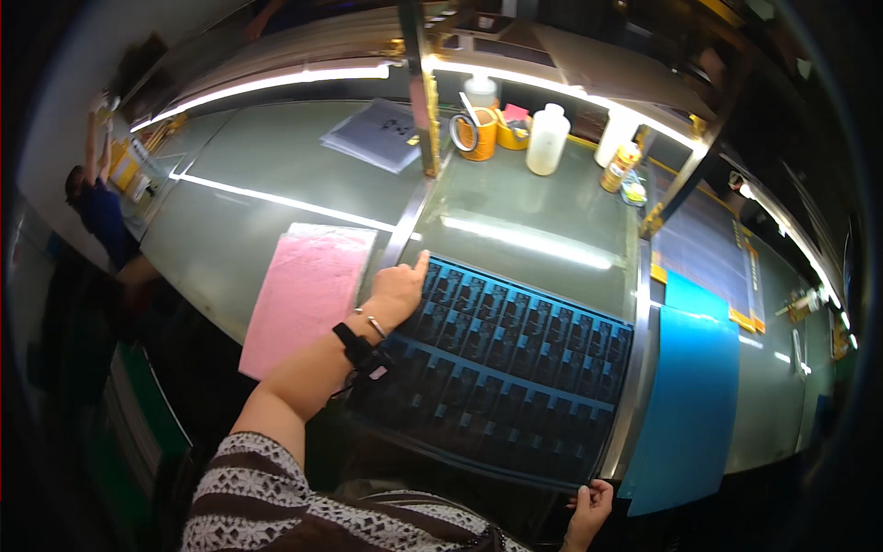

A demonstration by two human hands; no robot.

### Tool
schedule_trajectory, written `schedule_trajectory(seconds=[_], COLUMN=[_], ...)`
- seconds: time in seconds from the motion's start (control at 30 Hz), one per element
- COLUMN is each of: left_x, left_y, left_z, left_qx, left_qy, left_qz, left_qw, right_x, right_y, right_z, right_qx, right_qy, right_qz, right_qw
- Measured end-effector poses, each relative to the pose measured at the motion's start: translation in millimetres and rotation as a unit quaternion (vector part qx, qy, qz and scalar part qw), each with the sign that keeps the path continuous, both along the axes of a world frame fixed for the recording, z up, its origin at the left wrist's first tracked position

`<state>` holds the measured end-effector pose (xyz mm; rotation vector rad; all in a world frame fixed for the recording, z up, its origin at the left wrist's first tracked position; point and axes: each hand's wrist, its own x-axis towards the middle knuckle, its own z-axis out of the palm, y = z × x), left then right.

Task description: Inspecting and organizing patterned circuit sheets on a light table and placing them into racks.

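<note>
Blue and slotted into rows of small dark compartments, the tray (515, 368) lies flat on the grey-green bench (276, 166), filling the near middle of the work surface between a pink sheet (308, 294) on its left and a plain blue sheet (690, 405) on its right. At its far left corner rests the left hand (397, 290), fingers loosely open, forefinger stretched onto the rim. At its near right corner the right hand (589, 511) pinches the edge.

L hand (397, 290) & R hand (589, 508) on blue tray (515, 359), prob. gripping edges.
</note>
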<state>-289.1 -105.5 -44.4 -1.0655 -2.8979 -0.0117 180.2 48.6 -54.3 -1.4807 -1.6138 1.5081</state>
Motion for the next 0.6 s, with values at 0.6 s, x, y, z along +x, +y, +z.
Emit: schedule_trajectory(seconds=[0.6], left_x=[30], left_y=[-299], left_z=[14], left_qx=[0.214], left_qy=[-0.068], left_qz=[0.440], left_qw=[0.870], right_x=[-85], right_y=[-10], right_z=[101], right_qx=[0.299], right_qy=[-0.154], right_qz=[0.162], right_qw=[0.928])
